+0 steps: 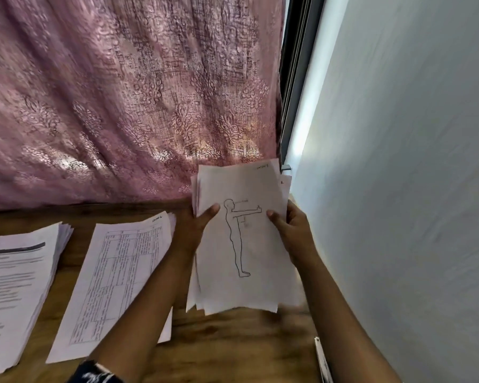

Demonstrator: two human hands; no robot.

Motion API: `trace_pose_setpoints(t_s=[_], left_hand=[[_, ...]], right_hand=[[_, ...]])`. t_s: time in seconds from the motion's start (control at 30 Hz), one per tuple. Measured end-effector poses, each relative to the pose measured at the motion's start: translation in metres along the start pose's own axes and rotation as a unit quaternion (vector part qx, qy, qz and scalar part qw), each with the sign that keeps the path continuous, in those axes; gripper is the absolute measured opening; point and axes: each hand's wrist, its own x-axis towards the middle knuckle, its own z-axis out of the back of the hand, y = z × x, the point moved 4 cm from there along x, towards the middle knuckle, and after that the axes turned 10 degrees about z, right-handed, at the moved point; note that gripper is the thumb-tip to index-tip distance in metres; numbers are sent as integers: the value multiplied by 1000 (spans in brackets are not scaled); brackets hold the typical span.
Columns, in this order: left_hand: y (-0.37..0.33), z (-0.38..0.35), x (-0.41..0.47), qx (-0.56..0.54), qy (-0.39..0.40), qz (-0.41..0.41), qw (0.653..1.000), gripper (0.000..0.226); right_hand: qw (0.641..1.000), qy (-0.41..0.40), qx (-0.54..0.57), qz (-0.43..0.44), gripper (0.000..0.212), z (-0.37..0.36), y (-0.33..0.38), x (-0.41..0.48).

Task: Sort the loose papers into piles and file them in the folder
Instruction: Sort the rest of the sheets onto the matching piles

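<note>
I hold a stack of loose papers (241, 244) upright above the wooden table (233, 344); its top sheet shows an outline drawing of a standing figure with arms stretched out. My left hand (197, 222) grips the stack's left edge, thumb on the front. My right hand (291, 230) grips the right edge in the same way. Flat on the table lie two piles: one topped by a table-filled sheet (116, 283) in the middle and a thicker pile of text pages (14, 286) at the far left. No folder is plainly visible.
A pink patterned curtain (122, 100) hangs behind the table. A pale wall (412, 189) closes off the right side, with a dark window frame (296, 78) beside the curtain. A thin white edge (322, 360) pokes up at the table's lower right.
</note>
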Motion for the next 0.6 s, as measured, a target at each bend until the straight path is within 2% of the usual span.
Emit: trace_pose_setpoints(t_s=[0.07, 0.13, 0.17, 0.27, 0.37, 0.47, 0.53, 0.6], left_hand=[[-29, -6, -24, 16, -35, -95, 995, 42], [-42, -12, -47, 38, -46, -162, 985, 36], [-40, -15, -54, 58, -56, -171, 982, 39], [-21, -24, -63, 131, -68, -167, 975, 37], [1, -26, -53, 180, -43, -151, 971, 33], [-12, -26, -48, 148, -49, -158, 975, 37], [-19, -26, -41, 137, -54, -154, 977, 23], [-15, -26, -37, 146, -49, -144, 977, 26]], right_hand=[[992, -45, -55, 103, 30, -3, 34, -5], [976, -98, -90, 174, 37, -6, 53, -13], [972, -109, -98, 184, 36, -8, 52, -17], [976, -112, -114, 145, 23, -19, 18, -22], [987, -123, -74, 70, 24, -24, -23, -23], [986, -132, -23, 95, 41, -24, -13, -15], [986, -132, 23, 99, 43, -21, -8, -10], [987, -141, 32, 78, 39, -17, -20, -9]])
